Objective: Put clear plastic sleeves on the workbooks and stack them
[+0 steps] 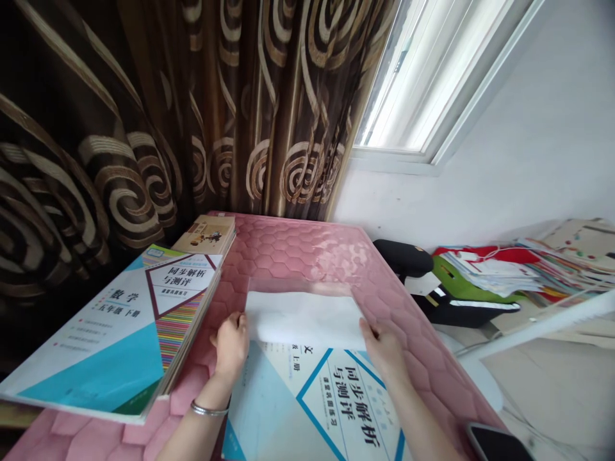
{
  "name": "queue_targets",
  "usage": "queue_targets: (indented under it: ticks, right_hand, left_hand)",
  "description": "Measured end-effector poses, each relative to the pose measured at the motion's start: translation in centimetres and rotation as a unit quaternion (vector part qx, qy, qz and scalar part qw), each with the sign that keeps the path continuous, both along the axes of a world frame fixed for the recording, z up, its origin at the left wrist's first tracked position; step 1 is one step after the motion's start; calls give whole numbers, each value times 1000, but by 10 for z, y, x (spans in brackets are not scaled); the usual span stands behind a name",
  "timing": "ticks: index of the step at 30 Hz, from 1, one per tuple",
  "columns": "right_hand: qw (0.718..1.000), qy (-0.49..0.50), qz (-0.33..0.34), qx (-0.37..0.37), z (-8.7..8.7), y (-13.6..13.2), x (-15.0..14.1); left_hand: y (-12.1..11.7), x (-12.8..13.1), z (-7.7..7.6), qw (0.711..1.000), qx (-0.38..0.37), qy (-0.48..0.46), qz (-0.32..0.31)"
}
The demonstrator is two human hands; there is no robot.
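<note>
Silver bangle (209,410), bare left forearm (186,434)
Toward seven o'clock, the narrow, shiny metal band circles the left wrist (221,385); the right forearm (417,400), toward five o'clock, is likewise bare.

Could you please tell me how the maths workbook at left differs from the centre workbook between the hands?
The maths workbook has a maroon diamond frame; the centre workbook has a blue one. The maths workbook is marked 下册, the centre workbook 上册. No hand touches the maths workbook; on the centre workbook, left hand and right hand hold a white sheet over the far part. Both covers have blue areas.
</note>
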State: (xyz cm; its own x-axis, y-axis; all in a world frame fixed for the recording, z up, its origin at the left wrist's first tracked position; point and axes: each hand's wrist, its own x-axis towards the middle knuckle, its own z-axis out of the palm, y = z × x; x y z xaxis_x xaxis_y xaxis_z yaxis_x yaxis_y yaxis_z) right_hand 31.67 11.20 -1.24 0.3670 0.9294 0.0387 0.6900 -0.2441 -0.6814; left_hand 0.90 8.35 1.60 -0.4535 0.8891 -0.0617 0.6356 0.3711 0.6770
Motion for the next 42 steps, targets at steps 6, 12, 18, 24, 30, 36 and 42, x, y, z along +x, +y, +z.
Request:
queue_targets:
  ticks: [6, 12, 18, 24, 30, 36, 42]
  right_hand:
    - [1000, 24, 6, -3, -1, -3, 5]
    - [999, -39, 12, -4, -6, 0, 1]
    - [996, -87, 2, -30, -8, 0, -1]
    - [1000, -15, 4, 11, -7, -3, 1]
    - [987, 101, 7, 128, 5, -9, -5]
    - [971, 181, 10, 157, 7, -9, -9]
    - [979, 125, -2, 164, 1, -8, -8]
  left_hand:
    - [1, 4, 0, 998, -37, 39, 13]
    - [3, 7, -1, 995, -47, 88, 12]
    - [4, 5, -1, 997, -37, 73, 16]
    - [1, 1, -3, 1000, 13, 14, 2]
    - [1, 2, -7, 992, 115, -45, 16]
    - [2, 0, -12, 976, 183, -117, 3]
    - [3, 4, -16, 986, 154, -66, 16]
